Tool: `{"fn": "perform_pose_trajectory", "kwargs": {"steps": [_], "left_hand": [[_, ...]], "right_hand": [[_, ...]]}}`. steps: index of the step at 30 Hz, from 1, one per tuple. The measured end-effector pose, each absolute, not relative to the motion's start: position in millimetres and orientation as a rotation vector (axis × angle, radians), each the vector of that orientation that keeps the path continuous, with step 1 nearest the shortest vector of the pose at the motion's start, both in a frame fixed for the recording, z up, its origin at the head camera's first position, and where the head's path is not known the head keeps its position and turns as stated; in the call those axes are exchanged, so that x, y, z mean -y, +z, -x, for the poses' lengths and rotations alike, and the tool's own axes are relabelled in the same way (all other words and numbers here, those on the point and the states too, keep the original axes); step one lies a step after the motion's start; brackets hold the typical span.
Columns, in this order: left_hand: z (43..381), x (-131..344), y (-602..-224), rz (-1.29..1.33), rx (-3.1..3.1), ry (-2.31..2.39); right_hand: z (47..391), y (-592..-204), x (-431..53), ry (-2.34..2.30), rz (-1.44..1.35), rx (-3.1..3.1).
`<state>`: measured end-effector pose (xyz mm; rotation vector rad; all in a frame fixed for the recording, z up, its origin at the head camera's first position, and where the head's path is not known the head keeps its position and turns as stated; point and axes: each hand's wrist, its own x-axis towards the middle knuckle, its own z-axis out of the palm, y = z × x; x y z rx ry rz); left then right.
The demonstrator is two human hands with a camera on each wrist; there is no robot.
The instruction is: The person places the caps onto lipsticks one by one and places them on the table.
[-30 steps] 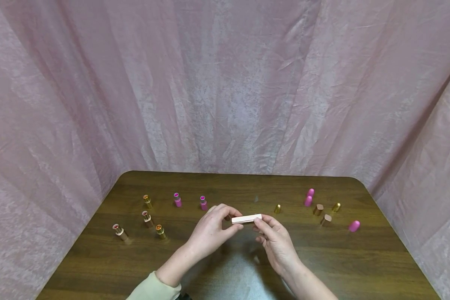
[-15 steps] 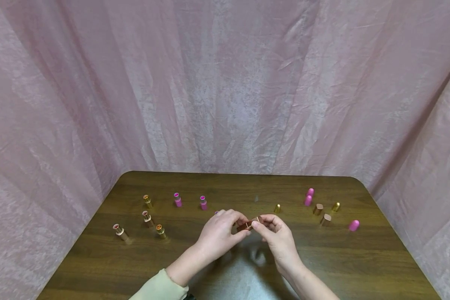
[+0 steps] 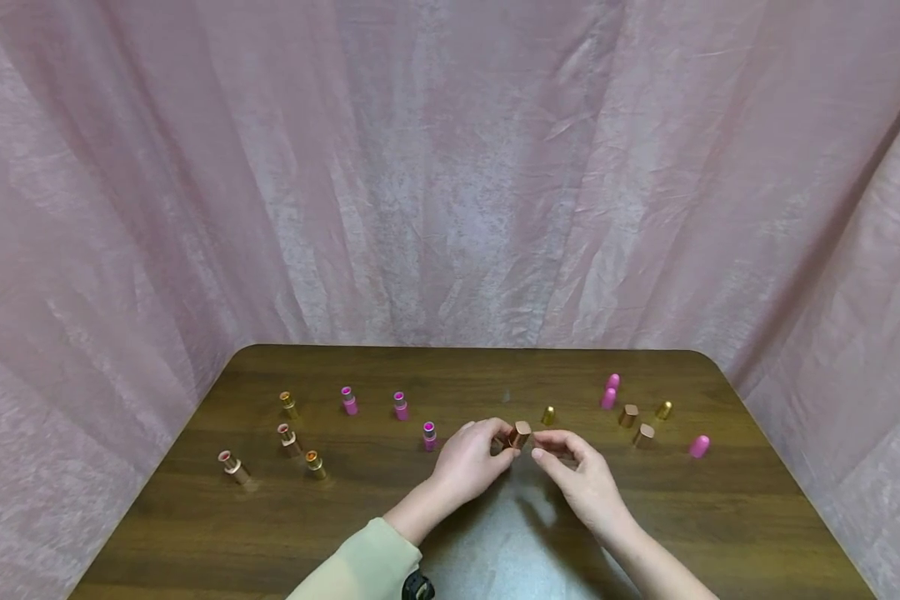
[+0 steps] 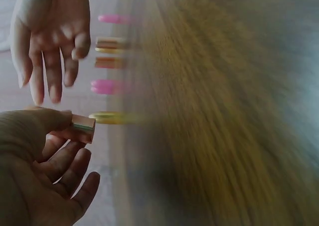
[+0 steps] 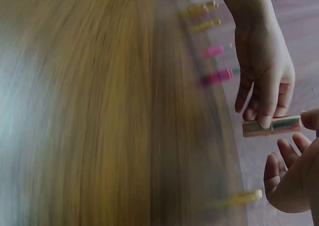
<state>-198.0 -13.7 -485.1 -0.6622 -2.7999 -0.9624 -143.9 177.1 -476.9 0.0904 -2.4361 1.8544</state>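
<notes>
My left hand point(image 3: 471, 458) pinches a copper-coloured lipstick tube point(image 3: 520, 434) between thumb and fingers, a little above the wooden table point(image 3: 390, 533). The tube looks capped. In the right wrist view the lipstick point(image 5: 256, 128) lies lengthwise, its far end near my right thumb. My right hand point(image 3: 587, 485) hovers just right of it, with thumb and fingers parted and relaxed; nothing sits between them. Nearest to the hands are a pink lipstick base point(image 3: 430, 437) on the left and a small gold cap point(image 3: 548, 415) behind.
On the left stand uncapped lipstick bases: pink point(image 3: 348, 401), gold point(image 3: 288, 404) and copper point(image 3: 234, 467), several in all. The right side holds loose caps: pink point(image 3: 699, 447), copper point(image 3: 643, 436) and gold point(image 3: 663, 410). A pink curtain point(image 3: 450, 167) hangs behind the table.
The lipstick was held by both hands and has been turned so its end faces up and forward. My right fingers have let go. Both hands have shifted right, uncovering a pink base.
</notes>
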Motion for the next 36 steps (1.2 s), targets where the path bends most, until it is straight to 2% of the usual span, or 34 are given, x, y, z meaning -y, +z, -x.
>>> {"fn": "perform_pose_trajectory", "kwargs": {"steps": [9, 15, 25, 36], "left_hand": [[228.1, -7.5, -501.4, 0.546, 2.764, -0.967], [241.4, -18.6, -505.4, 0.475, 2.773, -0.995], [254.0, -30.9, -512.5, 0.463, 2.797, -0.854], [266.0, -30.2, -511.0, 0.371, 2.837, -0.925]], "right_hand": [[143.8, -485.5, -223.2, 1.44, -0.137, 2.615], [139.2, -486.2, -243.3, 1.352, -0.095, 2.655], [135.0, -488.2, -250.4, 1.342, -0.086, 2.643], [135.4, -491.6, -252.5, 1.349, -0.095, 2.639]]}}
